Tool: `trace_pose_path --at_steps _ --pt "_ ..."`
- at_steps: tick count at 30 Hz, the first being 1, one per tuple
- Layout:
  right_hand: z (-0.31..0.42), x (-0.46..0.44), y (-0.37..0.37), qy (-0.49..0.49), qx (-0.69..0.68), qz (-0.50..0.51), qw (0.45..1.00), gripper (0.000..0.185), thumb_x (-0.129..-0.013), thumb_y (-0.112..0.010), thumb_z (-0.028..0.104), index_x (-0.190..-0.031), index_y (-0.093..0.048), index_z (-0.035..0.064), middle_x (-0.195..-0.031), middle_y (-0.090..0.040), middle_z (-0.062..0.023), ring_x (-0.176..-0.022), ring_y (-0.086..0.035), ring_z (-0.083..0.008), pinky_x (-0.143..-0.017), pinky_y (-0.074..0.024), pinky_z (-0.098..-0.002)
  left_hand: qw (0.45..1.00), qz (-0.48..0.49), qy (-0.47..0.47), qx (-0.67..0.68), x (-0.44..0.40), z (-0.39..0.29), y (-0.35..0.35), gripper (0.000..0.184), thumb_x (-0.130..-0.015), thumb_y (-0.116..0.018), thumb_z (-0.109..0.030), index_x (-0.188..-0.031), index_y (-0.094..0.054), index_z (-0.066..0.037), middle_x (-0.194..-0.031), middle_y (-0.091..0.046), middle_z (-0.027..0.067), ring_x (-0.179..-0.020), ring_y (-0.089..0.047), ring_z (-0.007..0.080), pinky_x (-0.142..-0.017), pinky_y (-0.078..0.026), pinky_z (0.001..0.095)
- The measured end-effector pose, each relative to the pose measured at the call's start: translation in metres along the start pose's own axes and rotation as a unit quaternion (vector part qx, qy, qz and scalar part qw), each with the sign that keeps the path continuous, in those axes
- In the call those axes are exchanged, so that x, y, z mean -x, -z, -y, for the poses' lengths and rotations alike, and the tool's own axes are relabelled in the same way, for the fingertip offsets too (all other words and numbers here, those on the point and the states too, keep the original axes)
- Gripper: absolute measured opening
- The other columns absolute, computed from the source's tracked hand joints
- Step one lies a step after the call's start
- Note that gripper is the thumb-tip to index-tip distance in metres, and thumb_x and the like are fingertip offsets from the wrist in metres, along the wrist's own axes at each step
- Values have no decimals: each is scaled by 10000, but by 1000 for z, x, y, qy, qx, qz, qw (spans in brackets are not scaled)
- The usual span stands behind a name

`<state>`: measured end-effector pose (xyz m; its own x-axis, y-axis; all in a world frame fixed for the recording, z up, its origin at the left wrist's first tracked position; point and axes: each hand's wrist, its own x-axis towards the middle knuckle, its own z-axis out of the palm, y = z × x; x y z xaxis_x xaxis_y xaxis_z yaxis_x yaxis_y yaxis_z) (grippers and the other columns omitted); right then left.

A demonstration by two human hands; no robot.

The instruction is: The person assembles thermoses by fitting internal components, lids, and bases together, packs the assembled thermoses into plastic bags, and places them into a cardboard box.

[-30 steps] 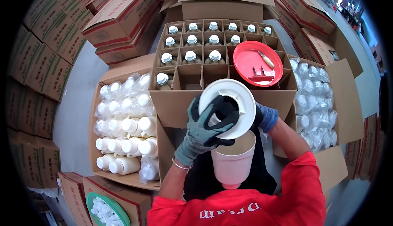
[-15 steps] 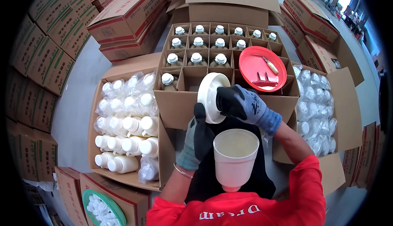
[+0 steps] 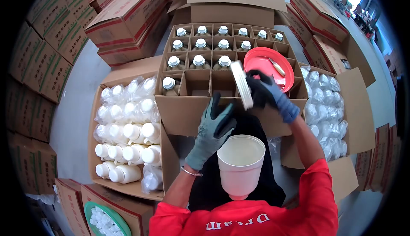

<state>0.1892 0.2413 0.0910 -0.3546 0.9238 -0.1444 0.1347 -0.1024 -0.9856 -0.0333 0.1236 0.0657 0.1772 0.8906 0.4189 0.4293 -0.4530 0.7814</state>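
My right hand (image 3: 267,91), in a grey-blue glove with black fingers, grips a large white round lid (image 3: 242,86) that is tilted nearly edge-on. Apart from the lid, my left hand (image 3: 212,127) is open, its gloved fingers spread above my lap. Between my legs stands a white tub (image 3: 240,167) with a wide open mouth and a narrow lower end. In front of my hands is a divided carton (image 3: 196,112) of bottles with white caps (image 3: 198,60). A red round tray (image 3: 256,58) on its right side holds a small tool with a pale handle (image 3: 277,67).
To the left, an open carton (image 3: 171,167) holds white bottles (image 3: 126,174), some wrapped in plastic. Another open carton (image 3: 358,112) of plastic-wrapped bottles is on the right. A green basin (image 3: 124,222) of small white pieces sits at lower left. Stacked cartons (image 3: 38,73) line the far left.
My left hand has let go of the lid and spread its fingers. My right hand has turned the lid edge-on and moved it slightly right, away from the left hand.
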Motion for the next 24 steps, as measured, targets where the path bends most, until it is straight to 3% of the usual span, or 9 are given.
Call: trace_pose_path --at_steps 3,5,7,9,13,14,19,23,24 --pt "1 -61 63 -54 438 -154 884 656 -840 -638 566 -1194 -581 17 -1122 -654 -203 -1001 -653 -308 -844 -508 -418 929 172 94 313 23 -18 7 493 -861 -700 -133 -1336 -575 -95 -1158 -648 194 -1047 -630 318 -943 -482 351" --pt "-25 -88 78 -55 604 -145 781 680 -827 -599 606 -1185 -584 28 -1146 -639 -229 -1038 -622 -386 -874 -499 -455 945 192 77 251 41 -8 -11 418 -870 -672 -104 -1281 -615 -55 -1130 -693 141 -988 -674 190 -908 -500 316" --pt "-33 -98 49 60 683 -211 697 495 -871 -599 462 -1131 -594 42 -1059 -660 -231 -1012 -636 -380 -848 -509 -471 929 180 114 301 35 -2 -12 422 -871 -675 -109 -1277 -604 -24 -1154 -688 141 -1019 -670 193 -919 -498 316" --pt "9 -113 -16 72 625 -121 768 451 -871 -631 390 -1183 -589 67 -1087 -637 -214 -1037 -624 -372 -886 -502 -458 912 151 136 357 29 6 -23 431 -875 -670 -108 -1287 -589 -8 -1174 -678 151 -1054 -660 207 -938 -488 320" --pt "-14 -170 -141 326 521 89 784 583 -768 -754 278 -1278 -555 77 -1222 -538 -210 -1113 -566 -374 -966 -474 -434 917 155 142 340 27 19 -30 464 -935 -601 -97 -1378 -504 1 -1237 -644 106 -1095 -594 118 -972 -458 283" --pt "-22 -188 -169 333 496 149 788 621 -764 -751 331 -1307 -552 108 -1244 -540 -195 -1155 -554 -367 -994 -460 -447 903 141 180 363 27 15 -23 440 -909 -631 -91 -1320 -539 35 -1246 -643 150 -1129 -612 176 -982 -458 305" --pt "-57 -220 -241 231 617 170 733 558 -817 -659 276 -1349 -524 174 -1248 -543 -224 -1142 -560 -390 -960 -454 -466 864 -77 283 410 58 47 7 391 -982 -560 -168 -1315 -548 38 -1245 -631 139 -1146 -590 188 -1006 -441 311" --pt "-37 -206 -216 347 552 144 745 577 -747 -712 257 -1277 -537 113 -1157 -544 -196 -1103 -543 -377 -908 -450 -484 770 -285 285 495 44 84 33 414 -1020 -476 -283 -1357 -537 -50 -1338 -554 130 -1258 -505 319 -1039 -449 423" --pt "-20 -192 -202 376 542 116 742 584 -749 -715 272 -1280 -532 112 -1174 -534 -197 -1111 -539 -373 -904 -449 -483 919 -199 185 285 48 102 48 453 -1009 -484 -338 -1401 -454 -114 -1356 -488 120 -1271 -466 356 -1044 -427 514"
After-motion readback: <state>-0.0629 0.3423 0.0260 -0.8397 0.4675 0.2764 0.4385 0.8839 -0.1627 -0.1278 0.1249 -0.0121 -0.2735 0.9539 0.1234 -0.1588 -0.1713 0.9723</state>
